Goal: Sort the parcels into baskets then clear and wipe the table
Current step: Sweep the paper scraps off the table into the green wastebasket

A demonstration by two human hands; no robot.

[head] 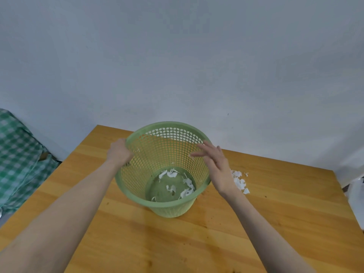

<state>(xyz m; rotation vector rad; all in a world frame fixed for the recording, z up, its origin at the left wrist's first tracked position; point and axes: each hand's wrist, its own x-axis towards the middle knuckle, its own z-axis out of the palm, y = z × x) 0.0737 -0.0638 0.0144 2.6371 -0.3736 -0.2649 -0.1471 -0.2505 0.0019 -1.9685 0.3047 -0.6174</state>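
on the table (122, 243): a green mesh basket (163, 208) stands in the middle of the wooden top, tipped a little toward the camera so its mouth and floor show.
basket contents: white paper scraps (177, 184) lie scattered over the solid base; no whole parcel can be seen inside.
left hand (119, 152): clenched on the far-left part of the basket's rim, thumb side over the edge, carrying the tilt.
right hand (215, 167): released, fingers spread and loose, palm just beside the outer right wall near the rim; whether it touches the mesh i cannot tell.
loose scraps (240, 182): a small heap of torn white bits sits on the bare wood just right of the basket, partly hidden behind the right wrist.
edges of view: green checked cloth (17, 154) at far left, something pale white (357, 196) past the table's right edge, too cut off to name.
stage, as i judge it: sorting looks finished; the clearing of litter is under way and wiping is not yet begun.
risk one: the basket is held by one hand only and leans, so a jolt could tip it and spill the scraps back out.
risk two: light paper could slip through the mesh holes or blow off the table's right edge if swept fast.
risk three: dark specks on the wood may smear if wiped before the paper is lifted.
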